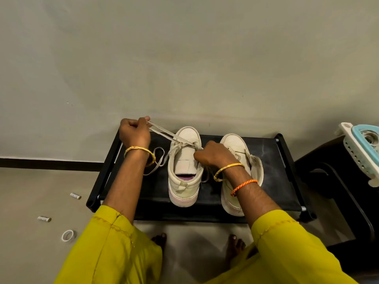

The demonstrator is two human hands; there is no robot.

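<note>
Two off-white high-top shoes stand side by side on a low black rack (pixel 272 173), toes toward the wall. My left hand (pixel 134 132) pinches a loop of the left shoe's (pixel 185 177) lace (pixel 164 133) and holds it stretched out to the left of the toe. A loose end of that lace curls on the rack by my left wrist. My right hand (pixel 213 154) grips the lace at the left shoe's eyelets, fingers curled down over the knot. The right shoe (pixel 235 148) is partly hidden by my right forearm.
A grey wall rises just behind the rack. At the right stands a dark chair (pixel 336 181) with a white and blue basket (pixel 361 152) on it. On the floor to the left lie two small cylinders (pixel 75 195) and a white ring (pixel 69 235). My bare feet are below the rack.
</note>
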